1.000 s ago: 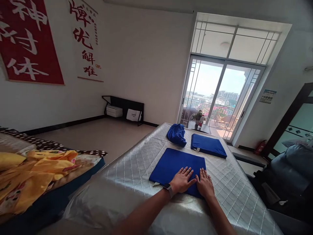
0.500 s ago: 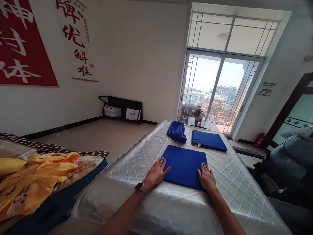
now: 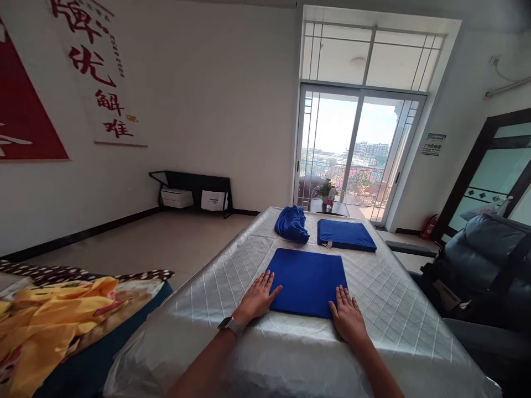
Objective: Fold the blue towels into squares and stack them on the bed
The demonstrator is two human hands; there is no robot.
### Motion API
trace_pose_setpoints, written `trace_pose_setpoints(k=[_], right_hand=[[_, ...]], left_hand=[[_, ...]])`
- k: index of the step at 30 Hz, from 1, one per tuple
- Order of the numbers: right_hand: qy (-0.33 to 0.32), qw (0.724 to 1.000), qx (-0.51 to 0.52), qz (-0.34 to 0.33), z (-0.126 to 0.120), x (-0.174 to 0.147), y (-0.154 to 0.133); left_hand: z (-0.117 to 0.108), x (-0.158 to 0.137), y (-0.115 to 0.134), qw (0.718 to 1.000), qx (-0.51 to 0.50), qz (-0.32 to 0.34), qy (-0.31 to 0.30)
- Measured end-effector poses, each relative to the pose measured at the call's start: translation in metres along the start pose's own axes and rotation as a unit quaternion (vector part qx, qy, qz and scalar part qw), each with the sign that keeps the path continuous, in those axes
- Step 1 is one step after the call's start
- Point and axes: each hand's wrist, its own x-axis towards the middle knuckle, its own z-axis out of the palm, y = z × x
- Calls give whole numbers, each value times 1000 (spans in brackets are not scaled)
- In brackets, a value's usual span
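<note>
A flat blue fabric square (image 3: pixel 307 282), smooth and straight-edged, lies on the plastic-covered mattress (image 3: pixel 215 293) in front of me. My left hand (image 3: pixel 258 296) rests flat along its left edge, fingers stretched out, with a watch on the wrist. On the near right corner lies my right hand (image 3: pixel 347 312), also open, its fingers pointing away from me. Neither hand grips anything. Just beyond the square are a crumpled blue cloth bundle (image 3: pixel 292 224) and a thicker blue fabric square (image 3: pixel 347 234) with a small white tag at its near edge.
Yellow printed bedding (image 3: pixel 70 315) is heaped on a bed at the left. Dark bags (image 3: pixel 489 254) stand along the right side of the mattress. Beyond its far end, a small table (image 3: pixel 329 208) holds a plant and a bottle, before glass sliding doors (image 3: pixel 327 138).
My view has turned slightly right, so the scene sits further left. My right hand has slid a little toward me along the square's edge; my left hand stays at the left edge.
</note>
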Motion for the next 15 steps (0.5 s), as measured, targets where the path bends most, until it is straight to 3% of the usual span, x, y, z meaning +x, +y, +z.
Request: trace_pose_setpoints(k=[3, 5, 11, 13, 15], right_hand=[[3, 1000, 3, -1, -3, 0, -1], [5, 1000, 5, -4, -3, 0, -2], [5, 1000, -22, -13, -5, -4, -2], [2, 999, -33, -19, -5, -5, -1], [1, 999, -37, -23, -5, -5, 0]], left_hand=[[-10, 3, 13, 1000, 5, -17, 1], [-15, 5, 41, 999, 5, -27, 20], [0, 14, 171, 988, -80, 134, 5], [10, 17, 198, 981, -104, 163, 2], [16, 18, 207, 980, -113, 162, -6]])
